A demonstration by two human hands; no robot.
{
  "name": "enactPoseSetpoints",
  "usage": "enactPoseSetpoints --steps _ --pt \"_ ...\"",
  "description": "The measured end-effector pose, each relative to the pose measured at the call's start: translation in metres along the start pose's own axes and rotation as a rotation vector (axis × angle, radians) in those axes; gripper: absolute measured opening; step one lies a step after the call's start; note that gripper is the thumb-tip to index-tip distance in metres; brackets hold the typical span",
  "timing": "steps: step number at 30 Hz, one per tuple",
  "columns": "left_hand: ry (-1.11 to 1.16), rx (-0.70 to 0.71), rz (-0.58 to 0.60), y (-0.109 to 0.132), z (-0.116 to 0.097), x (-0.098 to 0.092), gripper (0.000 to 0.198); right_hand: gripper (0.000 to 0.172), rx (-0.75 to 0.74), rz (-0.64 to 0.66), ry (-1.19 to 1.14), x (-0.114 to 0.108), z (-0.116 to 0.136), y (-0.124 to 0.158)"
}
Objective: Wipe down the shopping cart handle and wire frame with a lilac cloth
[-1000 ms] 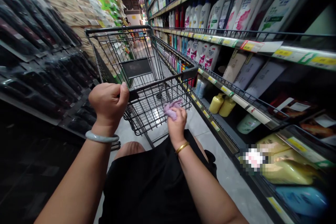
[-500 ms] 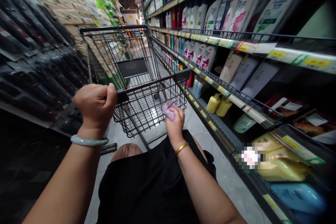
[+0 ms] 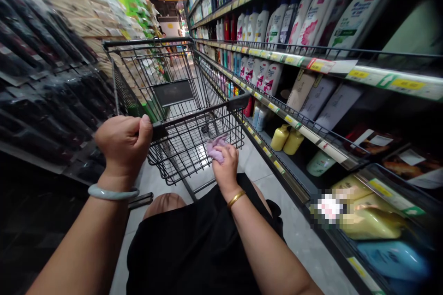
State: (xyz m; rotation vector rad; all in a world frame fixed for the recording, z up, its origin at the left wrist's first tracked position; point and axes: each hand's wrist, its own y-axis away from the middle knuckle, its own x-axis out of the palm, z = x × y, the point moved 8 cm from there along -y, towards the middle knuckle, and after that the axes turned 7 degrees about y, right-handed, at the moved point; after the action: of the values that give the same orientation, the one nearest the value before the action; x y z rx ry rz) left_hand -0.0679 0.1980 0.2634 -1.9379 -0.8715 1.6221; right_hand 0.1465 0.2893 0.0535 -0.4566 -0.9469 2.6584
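Note:
My left hand is closed in a fist round the left end of the handle of a black wire shopping cart. A pale green bangle sits on that wrist. Lower and to the right, my right hand is closed on a small crumpled pink cloth, held against the cart's rear mesh below the handle. That wrist wears a gold bangle. The cart's basket looks empty.
Shelves on the right hold white shampoo bottles, yellow bottles and packets lower down. Dark packaged goods hang on the left. The tiled aisle runs ahead past the cart.
The cart and both hands have shifted left in view. My right hand with the pink cloth has moved slightly left along the rear mesh.

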Motion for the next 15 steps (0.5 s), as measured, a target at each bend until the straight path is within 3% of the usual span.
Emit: enactPoseSetpoints --steps 3,7,9,13,15 --pt "-0.103 0.070 0.051 -0.002 -0.002 -0.002 0.053 0.040 -0.105 0.063 0.004 0.003 0.010 -0.002" --pt "-0.276 0.152 0.042 -0.004 -0.024 -0.012 0.052 0.035 0.085 -0.189 0.026 -0.019 -0.015 -0.015" --pt "-0.265 0.141 0.014 -0.008 -0.042 -0.015 0.049 0.035 0.079 -0.220 0.045 -0.020 -0.014 -0.014" --pt "-0.151 0.203 0.147 -0.028 -0.084 0.013 0.057 0.039 -0.136 -0.015 0.032 -0.001 0.013 -0.009" --pt "-0.188 0.222 0.242 -0.038 -0.095 0.035 0.065 0.039 -0.139 0.009 0.024 0.000 0.013 -0.010"
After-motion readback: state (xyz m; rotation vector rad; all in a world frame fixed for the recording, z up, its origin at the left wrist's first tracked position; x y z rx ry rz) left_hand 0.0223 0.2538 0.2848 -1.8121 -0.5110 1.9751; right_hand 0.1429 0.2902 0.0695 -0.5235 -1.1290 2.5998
